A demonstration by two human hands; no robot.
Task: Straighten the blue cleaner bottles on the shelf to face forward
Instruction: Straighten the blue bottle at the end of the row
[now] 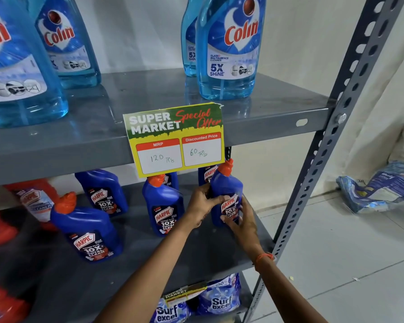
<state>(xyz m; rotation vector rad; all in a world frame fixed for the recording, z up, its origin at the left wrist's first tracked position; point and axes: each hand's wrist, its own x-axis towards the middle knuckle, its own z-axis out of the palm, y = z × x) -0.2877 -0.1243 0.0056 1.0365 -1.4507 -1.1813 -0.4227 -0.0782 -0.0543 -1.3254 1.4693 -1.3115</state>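
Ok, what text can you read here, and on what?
"Colin", "5X SHINE": light blue bottle, top shelf.
"SUPER MARKET Special Offer", "MRP 120 Rs", "Discounted Price 60 Rs": price card.
"HARPIC", "10X TOTAL CLEAN": dark blue bottle held by both hands.
"Surf excel": packets, bottom shelf.
Smaller print: unreadable.

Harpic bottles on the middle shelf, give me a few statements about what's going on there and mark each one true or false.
1. Both hands hold the rightmost Harpic bottle. True: left hand and right hand have a grip on it.
2. That bottle's cap is blue. False: it is orange.
3. The price card shows a discounted price of 60 Rs. True.
4. The Colin bottles stand on the shelf below the Harpic. False: they stand on the shelf above.
5. Surf Excel packs lie on the lowest visible shelf. True.
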